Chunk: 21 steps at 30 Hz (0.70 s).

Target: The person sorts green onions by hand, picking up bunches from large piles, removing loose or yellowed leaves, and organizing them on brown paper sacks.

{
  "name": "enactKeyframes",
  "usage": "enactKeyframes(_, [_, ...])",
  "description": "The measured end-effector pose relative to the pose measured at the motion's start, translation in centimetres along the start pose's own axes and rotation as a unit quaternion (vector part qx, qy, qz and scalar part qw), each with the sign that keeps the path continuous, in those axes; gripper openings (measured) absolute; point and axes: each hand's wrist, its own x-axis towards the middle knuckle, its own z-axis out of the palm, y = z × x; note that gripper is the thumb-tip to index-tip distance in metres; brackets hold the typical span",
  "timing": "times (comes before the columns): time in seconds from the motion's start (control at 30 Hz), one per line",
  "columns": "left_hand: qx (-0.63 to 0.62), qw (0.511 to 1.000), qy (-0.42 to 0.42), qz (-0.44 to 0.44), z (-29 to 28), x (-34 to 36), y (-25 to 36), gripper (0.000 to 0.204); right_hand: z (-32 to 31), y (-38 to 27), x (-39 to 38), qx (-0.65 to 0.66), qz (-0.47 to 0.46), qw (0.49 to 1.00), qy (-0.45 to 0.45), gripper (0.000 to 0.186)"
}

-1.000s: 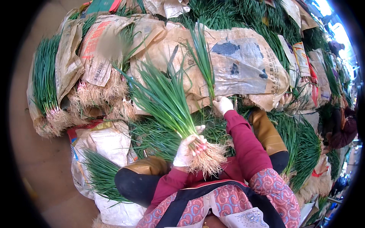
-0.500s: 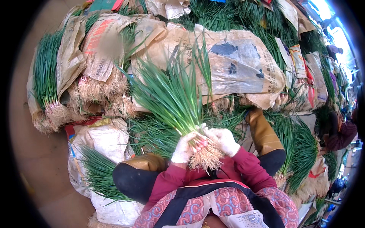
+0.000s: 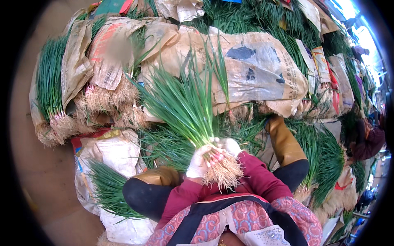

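Observation:
A bunch of green onions (image 3: pixel 184 107) with pale, hairy roots (image 3: pixel 223 173) stands upright in front of me, leaves fanning up and to the left. My left hand (image 3: pixel 198 162), in a white glove, grips the bunch just above the roots. My right hand (image 3: pixel 230 146), also gloved in white, presses against the same bunch from the right side, fingers wrapped around the stems. Both red sleeves come up from the lower edge, over a patterned apron.
Bundles of green onions wrapped in tan sacks (image 3: pixel 254 69) pile up ahead and to the left (image 3: pixel 51 88). White sacks (image 3: pixel 104 156) with more greens (image 3: pixel 108 190) lie at the lower left. My brown boots (image 3: pixel 283 139) rest among loose greens. Another person (image 3: pixel 367 141) sits at right.
My right hand came back from the sacks ahead with a few stalks and joined them to the bunch. Both hands now hold the bunch together near the roots.

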Motion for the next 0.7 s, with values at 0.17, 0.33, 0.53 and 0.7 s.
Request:
enactKeyframes(0.17, [-0.008,1.000,0.014,-0.013,-1.1,0.5,0.0,0.051,-7.4,-4.1,1.8,-0.079,0.061,0.994,0.046,0.046])
enactKeyframes(0.33, [-0.003,0.999,0.046,0.009,2.2,1.0,0.0,0.062,-8.3,2.6,8.5,-0.129,0.109,0.960,0.221,0.029])
enactKeyframes(0.53, [0.006,0.999,0.050,-0.008,-1.1,1.3,-0.6,0.053,-8.5,0.1,4.9,0.152,0.104,0.954,0.235,0.012])
enactKeyframes(0.7, [0.028,0.998,0.042,-0.043,-2.1,1.4,-0.4,0.045,-7.0,-5.3,-4.9,0.273,-0.011,0.960,0.055,0.006])
